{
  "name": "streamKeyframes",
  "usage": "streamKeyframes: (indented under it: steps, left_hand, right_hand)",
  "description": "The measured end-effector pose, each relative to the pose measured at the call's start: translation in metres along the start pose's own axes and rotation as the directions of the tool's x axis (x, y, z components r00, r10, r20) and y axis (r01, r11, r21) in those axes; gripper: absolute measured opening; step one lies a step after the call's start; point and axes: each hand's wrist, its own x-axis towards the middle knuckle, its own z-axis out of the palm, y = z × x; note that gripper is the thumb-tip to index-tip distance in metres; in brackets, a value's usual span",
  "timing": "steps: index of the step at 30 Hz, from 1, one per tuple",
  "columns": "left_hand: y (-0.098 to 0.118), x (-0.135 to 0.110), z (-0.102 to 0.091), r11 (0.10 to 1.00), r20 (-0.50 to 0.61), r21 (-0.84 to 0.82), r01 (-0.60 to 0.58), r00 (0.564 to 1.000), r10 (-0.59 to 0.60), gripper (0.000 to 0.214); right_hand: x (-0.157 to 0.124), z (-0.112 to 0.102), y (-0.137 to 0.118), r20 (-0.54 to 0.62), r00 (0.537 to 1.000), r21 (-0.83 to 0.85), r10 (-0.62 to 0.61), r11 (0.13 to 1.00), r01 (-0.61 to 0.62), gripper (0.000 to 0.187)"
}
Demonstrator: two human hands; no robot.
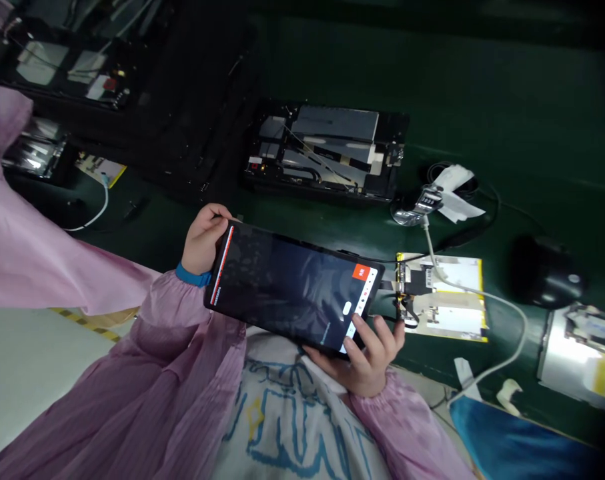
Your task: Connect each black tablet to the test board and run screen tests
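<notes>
I hold a black tablet [287,287] between both hands, above my lap, at the near edge of a dark green bench [482,100]. Its screen is lit dimly, with a red strip along the left end and an orange square at the right end. My left hand [205,240] grips the left end with curled fingers. My right hand [369,353] supports the right end from below, its thumb lying on the screen near white on-screen buttons. A thin black cable runs from the tablet's right end towards a yellow-edged board [445,297].
An opened tablet with exposed insides [327,150] lies on the bench beyond. More opened devices [67,67] sit at the far left. A metal tally counter [422,203], a white cable [492,297], a black round object [545,270] and a silver case [582,353] lie at right.
</notes>
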Motion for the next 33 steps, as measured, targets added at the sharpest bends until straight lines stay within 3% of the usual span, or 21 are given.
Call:
streamKeyframes:
  steps: [9, 19, 23, 29, 33]
  left_hand:
    - [-0.0027, 0.0013, -0.003, 1.0, 0.017, -0.019, 0.019, 1.0, -0.019, 0.034]
    - [-0.0063, 0.0027, -0.0065, 0.999, -0.007, 0.041, -0.036, 0.999, 0.036, 0.026]
    - [-0.0066, 0.0043, -0.0053, 0.999, -0.019, 0.035, -0.031, 0.999, 0.032, 0.023]
    - [-0.0042, 0.0059, -0.0039, 0.998, -0.032, 0.063, -0.019, 0.999, 0.021, 0.021]
    - [-0.005, 0.0056, -0.005, 0.998, -0.04, 0.067, -0.021, 0.999, 0.024, 0.022]
  right_hand:
    - [0.0046, 0.0004, -0.0022, -0.005, 1.0, 0.01, -0.025, 1.0, 0.025, 0.079]
    - [0.0067, 0.0015, -0.0012, -0.028, 0.999, 0.084, 0.025, 0.996, -0.023, 0.055]
    - [0.0059, 0.0013, 0.0004, -0.018, 1.0, 0.088, -0.005, 0.996, 0.006, 0.055]
    - [0.0064, 0.0016, 0.0021, -0.076, 0.995, 0.103, 0.07, 0.993, -0.062, 0.059]
    - [0.008, 0.0002, 0.0036, -0.055, 0.997, 0.149, 0.051, 0.988, -0.042, 0.056]
